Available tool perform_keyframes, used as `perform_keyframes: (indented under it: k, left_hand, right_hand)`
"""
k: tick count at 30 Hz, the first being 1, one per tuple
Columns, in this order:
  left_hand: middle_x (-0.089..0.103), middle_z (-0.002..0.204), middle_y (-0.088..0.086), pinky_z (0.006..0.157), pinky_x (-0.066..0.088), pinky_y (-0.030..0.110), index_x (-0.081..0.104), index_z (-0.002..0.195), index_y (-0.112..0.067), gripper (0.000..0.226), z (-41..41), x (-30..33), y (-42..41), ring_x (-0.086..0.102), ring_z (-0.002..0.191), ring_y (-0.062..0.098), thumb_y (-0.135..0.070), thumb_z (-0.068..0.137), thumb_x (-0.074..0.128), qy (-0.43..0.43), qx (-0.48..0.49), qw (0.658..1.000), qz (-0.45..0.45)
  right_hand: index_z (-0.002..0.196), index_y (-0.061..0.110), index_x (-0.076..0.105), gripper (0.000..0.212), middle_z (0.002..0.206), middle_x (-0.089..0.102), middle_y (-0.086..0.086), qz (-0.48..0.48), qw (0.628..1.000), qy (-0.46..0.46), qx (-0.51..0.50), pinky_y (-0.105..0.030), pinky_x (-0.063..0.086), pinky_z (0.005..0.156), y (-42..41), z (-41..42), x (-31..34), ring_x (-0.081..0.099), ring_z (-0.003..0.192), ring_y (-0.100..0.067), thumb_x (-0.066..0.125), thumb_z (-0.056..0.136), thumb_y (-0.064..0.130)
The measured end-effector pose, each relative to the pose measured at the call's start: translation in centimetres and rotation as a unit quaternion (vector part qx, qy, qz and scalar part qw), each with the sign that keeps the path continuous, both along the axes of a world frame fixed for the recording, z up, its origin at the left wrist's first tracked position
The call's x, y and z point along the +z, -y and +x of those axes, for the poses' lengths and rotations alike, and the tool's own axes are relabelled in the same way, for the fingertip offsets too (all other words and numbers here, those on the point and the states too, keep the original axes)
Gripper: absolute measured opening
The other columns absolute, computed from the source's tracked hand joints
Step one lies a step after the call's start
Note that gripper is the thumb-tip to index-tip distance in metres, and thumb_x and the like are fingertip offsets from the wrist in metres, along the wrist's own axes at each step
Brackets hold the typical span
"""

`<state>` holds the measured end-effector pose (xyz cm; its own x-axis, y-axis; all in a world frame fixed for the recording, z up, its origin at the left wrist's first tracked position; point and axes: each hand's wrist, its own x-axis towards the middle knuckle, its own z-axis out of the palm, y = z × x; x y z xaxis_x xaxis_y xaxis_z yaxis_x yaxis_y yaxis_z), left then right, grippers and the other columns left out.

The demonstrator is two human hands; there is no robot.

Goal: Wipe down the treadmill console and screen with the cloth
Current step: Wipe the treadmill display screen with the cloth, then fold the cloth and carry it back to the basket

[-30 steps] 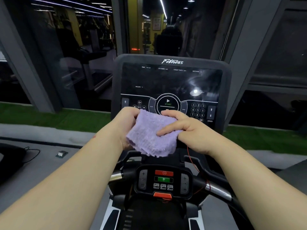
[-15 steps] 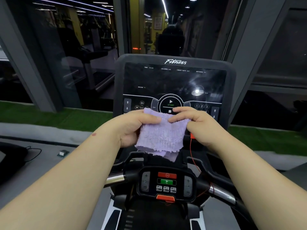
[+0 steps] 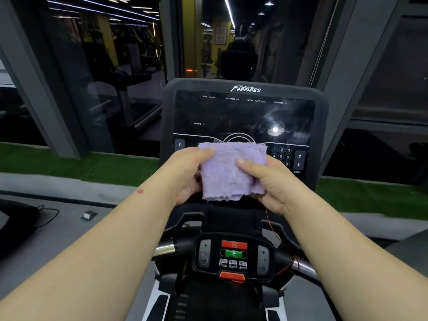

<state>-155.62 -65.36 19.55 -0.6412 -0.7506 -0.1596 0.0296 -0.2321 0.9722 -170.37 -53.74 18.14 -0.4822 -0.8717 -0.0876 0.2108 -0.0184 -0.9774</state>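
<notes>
Head view, nearest first: a lower control panel [image 3: 234,256] with red and green buttons sits between the handlebars. Above it, both hands hold a lilac cloth [image 3: 228,172] folded into a pad — the left hand [image 3: 187,174] closed on its left edge with the thumb over the top corner, the right hand [image 3: 266,179] pinching the right side, thumb laid across the face. It looks soft, light and limp, so a flat palm behind the pad should suit better than an edge pinch. Beyond, the dark screen [image 3: 243,114] of the treadmill console [image 3: 320,135] shows smears and glare.
</notes>
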Motion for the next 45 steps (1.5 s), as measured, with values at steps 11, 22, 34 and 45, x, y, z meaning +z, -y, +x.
perform_keyframes:
  k: [11,22,34,45]
  left_hand:
    - [0.067,0.098,-0.003,0.079,0.054,0.036,0.06,0.098,-0.022,0.031,4.8,-0.4,-1.7,0.064,0.09,0.016,-0.043,0.106,0.038,0.072,0.222,0.945,-0.227]
    - [0.068,0.095,0.001,0.08,0.058,0.05,0.06,0.096,-0.022,0.03,21.1,-0.1,-1.6,0.066,0.09,0.023,-0.04,0.106,0.038,0.108,0.398,0.871,-0.266]
    - [0.072,0.093,0.007,0.061,0.058,0.064,0.061,0.093,-0.03,0.033,41.3,-3.2,-17.6,0.072,0.08,0.04,-0.057,0.099,0.042,0.186,0.73,0.643,-0.14]
    - [0.07,0.086,-0.01,0.067,0.06,0.042,0.063,0.096,-0.033,0.031,49.9,-3.2,-44.9,0.07,0.081,0.017,-0.054,0.1,0.04,0.264,0.906,0.326,-0.06]
  right_hand:
    - [0.103,0.027,0.07,0.026,0.102,0.076,0.003,-0.043,0.972,-0.18,-0.145,-0.051,0.059,0.091,2.7,8.1,-0.3,0.073,0.097,-0.019,0.052,0.099,0.046]
    - [0.099,0.023,0.067,0.022,0.094,0.073,0.004,-0.108,0.972,-0.209,0.007,-0.01,0.047,0.06,7.5,22.5,0.2,0.067,0.081,-0.005,0.049,0.105,0.033]
    - [0.091,0.024,0.065,0.019,0.083,0.071,0.007,-0.178,0.88,-0.155,0.412,-0.012,0.047,0.059,2.8,45.4,-2.8,0.063,0.073,0.0,0.052,0.104,0.031]
    - [0.094,0.02,0.067,0.019,0.084,0.071,0.003,-0.246,0.684,-0.071,0.683,-0.016,0.045,0.06,-19.8,61.6,-2.7,0.058,0.07,0.0,0.053,0.105,0.028]
